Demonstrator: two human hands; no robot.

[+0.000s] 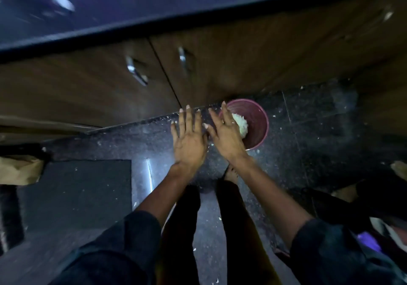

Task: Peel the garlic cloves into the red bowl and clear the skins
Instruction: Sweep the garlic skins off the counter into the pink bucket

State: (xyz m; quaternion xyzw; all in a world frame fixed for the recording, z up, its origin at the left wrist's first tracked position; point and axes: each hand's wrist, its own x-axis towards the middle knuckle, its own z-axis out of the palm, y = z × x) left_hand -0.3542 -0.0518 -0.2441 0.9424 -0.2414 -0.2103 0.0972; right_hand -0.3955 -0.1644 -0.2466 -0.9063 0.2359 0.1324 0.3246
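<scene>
A red bowl stands on the dark floor close to the base of the wooden cabinets, with a pale heap of garlic skins inside it. My right hand is stretched out flat with straight fingers, partly over the bowl's left rim. Just to its left, my left hand is also flat with spread fingers, held above the floor. Neither hand holds anything. Small white bits of skin lie scattered on the floor around the bowl. No garlic cloves can be made out.
Wooden cabinet doors with metal handles stand behind the bowl under a dark countertop edge. A dark mat lies at left beside a brown paper bag. My legs and foot are below the hands. Cloth clutter sits at right.
</scene>
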